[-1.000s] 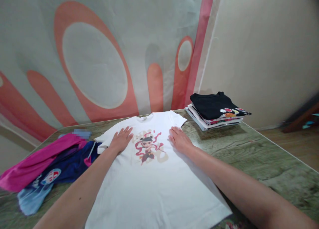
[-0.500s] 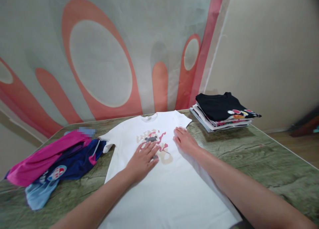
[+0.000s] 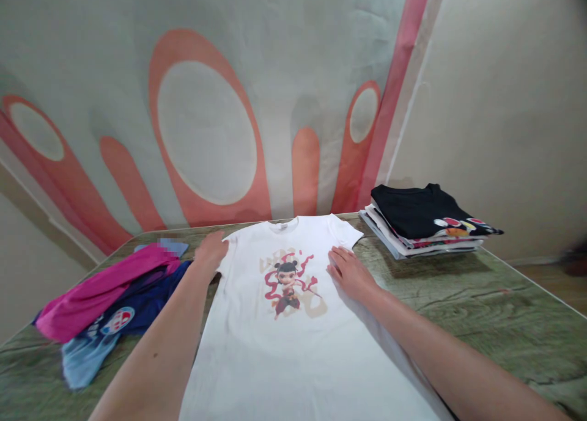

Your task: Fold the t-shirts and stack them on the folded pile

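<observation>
A white short-sleeved T-shirt [image 3: 266, 360] lies spread on the table, its neck at the far side and its lower edge out of view. A cartoon figure with red ribbons is printed on its chest. At the left sleeve is my left hand [image 3: 211, 252], its fingers bent and closed over the sleeve, which it mostly covers. My right hand [image 3: 352, 273] rests flat on the shirt's right side below the other sleeve, fingers stretched out and holding nothing.
On the wood-patterned table [image 3: 458, 311], a folded stack topped by a black shirt [image 3: 413, 210] stands at the back right. Loose pink and navy clothes [image 3: 110, 292] are heaped at the left. Behind the table rises a wall [image 3: 257, 54] with orange shapes.
My left hand has gone from the chest print to the left sleeve, uncovering the printed figure. My right hand stays on the shirt's right side. The whole view has shifted slightly.
</observation>
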Demonstrator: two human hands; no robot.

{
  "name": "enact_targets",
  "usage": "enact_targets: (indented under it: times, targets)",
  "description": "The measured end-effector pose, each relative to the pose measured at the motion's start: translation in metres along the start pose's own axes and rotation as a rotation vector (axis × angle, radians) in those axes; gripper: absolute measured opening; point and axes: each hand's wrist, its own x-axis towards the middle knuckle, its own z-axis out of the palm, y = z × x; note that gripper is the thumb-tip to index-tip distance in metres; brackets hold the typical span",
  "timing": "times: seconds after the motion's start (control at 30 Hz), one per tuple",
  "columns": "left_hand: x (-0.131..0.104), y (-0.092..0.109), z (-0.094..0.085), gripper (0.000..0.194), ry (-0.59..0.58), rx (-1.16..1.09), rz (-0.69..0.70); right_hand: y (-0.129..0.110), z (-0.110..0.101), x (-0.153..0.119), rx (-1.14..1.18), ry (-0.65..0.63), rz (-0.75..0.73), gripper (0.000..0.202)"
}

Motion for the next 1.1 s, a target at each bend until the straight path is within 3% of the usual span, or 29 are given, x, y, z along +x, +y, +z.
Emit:
enact_targets:
  times: [0.13,0.3,0.33,0.47,0.53,0.63,0.7,0.83,0.9,1.0,1.03,1.1]
  targets:
    - [0.004,-0.034,-0.003,0.038,0.017,-0.001,-0.077,0.000,0.001,0.001,-0.009,0.016,-0.018,0.041]
    - [-0.005,-0.051,-0.022,0.023,-0.005,-0.015,-0.124,0.000,0.000,0.001,-0.002,0.019,-0.030,0.041]
    - [-0.009,-0.052,-0.028,0.020,-0.082,-0.056,-0.104,0.000,0.000,0.001,0.004,0.016,-0.027,0.041]
    - [-0.043,-0.055,-0.045,0.016,-0.594,-0.268,-0.109,-0.001,0.000,0.001,0.026,0.003,-0.013,0.041]
    - [-0.063,-0.051,-0.047,0.020,-0.678,-0.345,-0.119,-0.001,0.000,0.001,0.020,0.002,-0.016,0.042]
    - [-0.083,-0.044,-0.043,0.031,-0.586,-0.425,-0.077,-0.001,-0.001,0.001,0.007,0.008,-0.024,0.042]
    - [-0.089,-0.038,-0.039,0.035,-0.537,-0.362,-0.063,0.000,-0.001,0.001,0.014,0.008,-0.025,0.041]
    - [-0.093,-0.025,-0.028,0.047,-0.573,-0.197,-0.039,0.000,-0.003,0.001,0.042,0.015,-0.024,0.039]
    - [-0.091,-0.022,-0.022,0.045,-0.446,-0.156,-0.034,0.000,-0.003,0.001,0.051,0.024,-0.027,0.039]
    - [-0.082,-0.020,-0.012,0.036,-0.108,-0.081,-0.017,0.000,-0.001,0.001,0.060,0.037,-0.023,0.038]
    - [-0.079,-0.020,-0.008,0.036,-0.049,-0.092,-0.021,0.001,-0.001,0.001,0.060,0.039,-0.021,0.038]
    - [-0.074,-0.018,-0.002,0.036,-0.059,-0.260,-0.067,0.001,0.000,0.000,0.051,0.039,-0.024,0.038]
